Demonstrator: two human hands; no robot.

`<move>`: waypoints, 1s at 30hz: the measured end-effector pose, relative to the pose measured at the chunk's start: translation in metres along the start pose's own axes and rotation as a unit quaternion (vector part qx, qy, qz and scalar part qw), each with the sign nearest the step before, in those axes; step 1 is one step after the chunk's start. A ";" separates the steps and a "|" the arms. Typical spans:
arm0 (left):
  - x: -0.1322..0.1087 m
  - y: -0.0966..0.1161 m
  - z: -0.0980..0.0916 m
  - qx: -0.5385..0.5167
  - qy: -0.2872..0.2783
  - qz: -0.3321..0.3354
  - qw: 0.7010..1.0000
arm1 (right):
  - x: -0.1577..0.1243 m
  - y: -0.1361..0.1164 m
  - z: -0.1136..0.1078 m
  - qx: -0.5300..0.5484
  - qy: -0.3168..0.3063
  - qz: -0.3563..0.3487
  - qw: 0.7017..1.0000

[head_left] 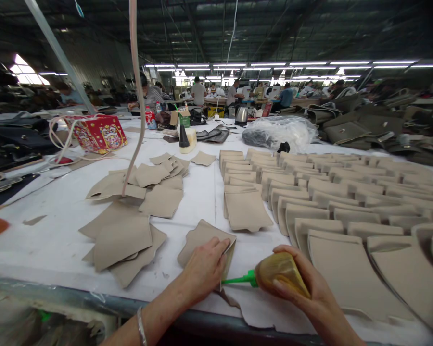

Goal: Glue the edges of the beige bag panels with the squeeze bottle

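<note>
My left hand (206, 263) grips a taupe leather-like piece (202, 234) near the table's front edge, fingers bent over its right side. The edge under the fingertips looks folded or lifted. My right hand (303, 283) is wrapped round an amber squeeze bottle (279, 274), tipped on its side. Its long green nozzle (241, 278) points left, and the tip meets the piece's near right edge just by my left hand. What comes out of the tip is too small to see. Left of my hand lies a loose pile of similar flat pieces (124, 238).
Overlapping rows of taupe pieces (310, 214) cover the table's right side. A cord (135, 86) hangs down to the left pile. Farther back are a red patterned bag (101, 133), a cream container (187, 139), clear plastic wrap (285, 130) and a kettle (241, 116). Several people work behind.
</note>
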State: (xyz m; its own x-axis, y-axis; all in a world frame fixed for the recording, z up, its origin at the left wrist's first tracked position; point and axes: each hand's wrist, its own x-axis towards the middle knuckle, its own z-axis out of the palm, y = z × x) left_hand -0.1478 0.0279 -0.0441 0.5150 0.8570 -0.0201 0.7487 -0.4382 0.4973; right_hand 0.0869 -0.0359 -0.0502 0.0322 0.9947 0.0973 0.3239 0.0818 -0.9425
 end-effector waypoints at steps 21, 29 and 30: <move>0.007 -0.001 0.001 -0.025 -0.013 0.005 1.000 | 0.017 0.011 -0.009 -0.047 0.021 -0.027 0.998; 0.008 -0.003 0.000 -0.047 -0.011 0.017 0.999 | 0.018 0.009 -0.011 -0.121 0.077 -0.094 0.985; 0.009 -0.002 0.000 -0.049 -0.011 0.017 0.999 | 0.016 0.009 -0.011 -0.116 0.064 -0.084 0.988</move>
State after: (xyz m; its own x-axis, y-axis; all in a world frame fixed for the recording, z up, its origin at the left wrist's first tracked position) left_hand -0.1451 0.0365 -0.0455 0.5492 0.8354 -0.0211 0.6871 -0.4371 0.5804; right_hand 0.1009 -0.0199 -0.0535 0.0735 0.9511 0.3000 0.5427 0.2142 -0.8121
